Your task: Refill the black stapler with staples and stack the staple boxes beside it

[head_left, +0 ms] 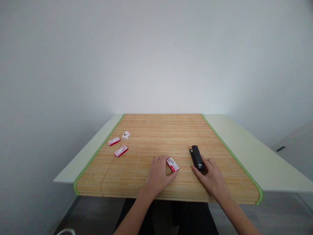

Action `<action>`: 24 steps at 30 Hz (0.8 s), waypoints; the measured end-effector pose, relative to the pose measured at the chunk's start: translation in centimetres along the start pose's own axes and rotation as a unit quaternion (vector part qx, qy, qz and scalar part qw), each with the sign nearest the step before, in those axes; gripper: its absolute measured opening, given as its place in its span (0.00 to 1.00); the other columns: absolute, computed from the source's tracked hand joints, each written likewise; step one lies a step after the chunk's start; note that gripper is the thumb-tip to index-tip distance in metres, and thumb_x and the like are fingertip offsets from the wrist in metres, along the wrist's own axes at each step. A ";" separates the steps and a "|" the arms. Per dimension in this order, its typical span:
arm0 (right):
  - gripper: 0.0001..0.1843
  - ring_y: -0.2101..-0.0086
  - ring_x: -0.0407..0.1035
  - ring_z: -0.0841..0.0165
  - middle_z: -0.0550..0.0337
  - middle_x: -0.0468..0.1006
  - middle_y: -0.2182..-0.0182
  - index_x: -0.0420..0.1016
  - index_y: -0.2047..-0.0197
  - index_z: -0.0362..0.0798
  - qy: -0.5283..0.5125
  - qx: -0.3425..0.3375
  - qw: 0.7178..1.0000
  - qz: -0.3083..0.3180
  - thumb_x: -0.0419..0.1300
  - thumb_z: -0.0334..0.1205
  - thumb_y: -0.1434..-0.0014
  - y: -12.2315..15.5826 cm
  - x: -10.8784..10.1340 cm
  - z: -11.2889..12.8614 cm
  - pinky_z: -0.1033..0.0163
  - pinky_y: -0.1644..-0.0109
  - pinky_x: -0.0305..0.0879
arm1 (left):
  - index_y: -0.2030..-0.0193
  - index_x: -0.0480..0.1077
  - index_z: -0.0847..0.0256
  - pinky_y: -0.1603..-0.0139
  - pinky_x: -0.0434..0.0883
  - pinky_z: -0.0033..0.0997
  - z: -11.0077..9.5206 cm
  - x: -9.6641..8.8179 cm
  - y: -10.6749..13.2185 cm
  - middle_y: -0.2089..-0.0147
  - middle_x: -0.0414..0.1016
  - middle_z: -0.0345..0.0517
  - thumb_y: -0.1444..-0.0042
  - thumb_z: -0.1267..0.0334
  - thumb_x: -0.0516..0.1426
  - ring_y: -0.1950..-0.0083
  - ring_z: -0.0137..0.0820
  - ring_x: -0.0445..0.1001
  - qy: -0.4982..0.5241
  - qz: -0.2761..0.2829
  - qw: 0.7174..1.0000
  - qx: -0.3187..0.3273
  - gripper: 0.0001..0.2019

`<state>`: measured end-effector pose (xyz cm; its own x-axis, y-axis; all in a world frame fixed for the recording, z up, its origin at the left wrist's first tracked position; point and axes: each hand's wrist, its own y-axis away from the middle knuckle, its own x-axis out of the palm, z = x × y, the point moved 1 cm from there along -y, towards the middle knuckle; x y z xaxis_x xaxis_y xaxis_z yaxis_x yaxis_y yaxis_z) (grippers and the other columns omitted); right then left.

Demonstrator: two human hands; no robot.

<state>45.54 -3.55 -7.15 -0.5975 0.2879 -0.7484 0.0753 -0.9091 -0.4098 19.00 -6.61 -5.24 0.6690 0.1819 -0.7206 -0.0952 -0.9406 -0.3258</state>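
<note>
My left hand (pixel 159 173) is closed around a small red-and-white box (pixel 172 164), which lies on the bamboo mat (pixel 156 130) near its front. The thumb is at the box's near end and the fingers are at its far left side. To the right, my right hand (pixel 212 174) grips the near end of a black stapler (pixel 197 157) between thumb and fingers. The stapler rests on the mat with its front pointing away from me. Part of its near right side is hidden by my fingers.
At the left of the mat lie two flat red-and-white boxes (pixel 121 151) (pixel 114 141) and a smaller white box (pixel 126 135). The mat has green edging and covers the middle of a white table (pixel 244 150). A white wall (pixel 161 65) stands behind the table.
</note>
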 end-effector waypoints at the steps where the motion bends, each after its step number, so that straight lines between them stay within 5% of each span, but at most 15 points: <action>1: 0.28 0.60 0.73 0.57 0.55 0.74 0.60 0.70 0.38 0.53 -0.002 -0.003 1.000 0.007 0.61 0.55 0.36 0.0 -0.1 0.1 0.53 0.54 0.70 | 0.37 0.66 0.51 0.36 0.64 0.50 -0.1 0.3 -0.5 0.40 0.72 0.49 0.43 0.48 0.65 0.39 0.46 0.68 0.017 0.015 1.000 0.010 0.29; 8: 0.20 0.57 0.73 0.58 0.54 0.75 0.56 0.73 0.43 0.53 -0.059 -0.061 0.994 0.071 0.61 0.49 0.35 0.0 -0.3 1.4 0.54 0.53 0.71 | 0.34 0.66 0.48 0.32 0.64 0.48 -0.5 1.7 -3.2 0.36 0.71 0.46 0.48 0.51 0.69 0.35 0.44 0.67 0.089 0.086 0.990 0.067 0.35; 14: 0.17 0.51 0.70 0.56 0.53 0.74 0.53 0.73 0.44 0.53 -0.101 -0.116 0.976 0.151 0.61 0.41 0.36 0.3 0.1 3.9 0.51 0.45 0.69 | 0.35 0.67 0.48 0.32 0.65 0.47 0.6 0.2 -2.0 0.37 0.71 0.45 0.49 0.56 0.70 0.35 0.43 0.68 0.099 0.092 0.989 0.057 0.35; 24: 0.15 0.52 0.71 0.55 0.52 0.75 0.53 0.76 0.46 0.54 -0.117 -0.107 0.973 0.166 0.62 0.42 0.36 0.3 0.6 4.2 0.50 0.47 0.70 | 0.35 0.68 0.48 0.31 0.65 0.48 1.1 -0.8 -1.8 0.36 0.71 0.46 0.50 0.57 0.71 0.34 0.44 0.69 0.127 0.116 0.983 0.055 0.35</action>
<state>41.86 -4.88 -5.51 -0.6755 -0.1094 -0.7292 0.4439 -0.8500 -0.2837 17.86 -4.76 -4.75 0.7810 -0.1257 -0.6117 -0.3379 -0.9088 -0.2447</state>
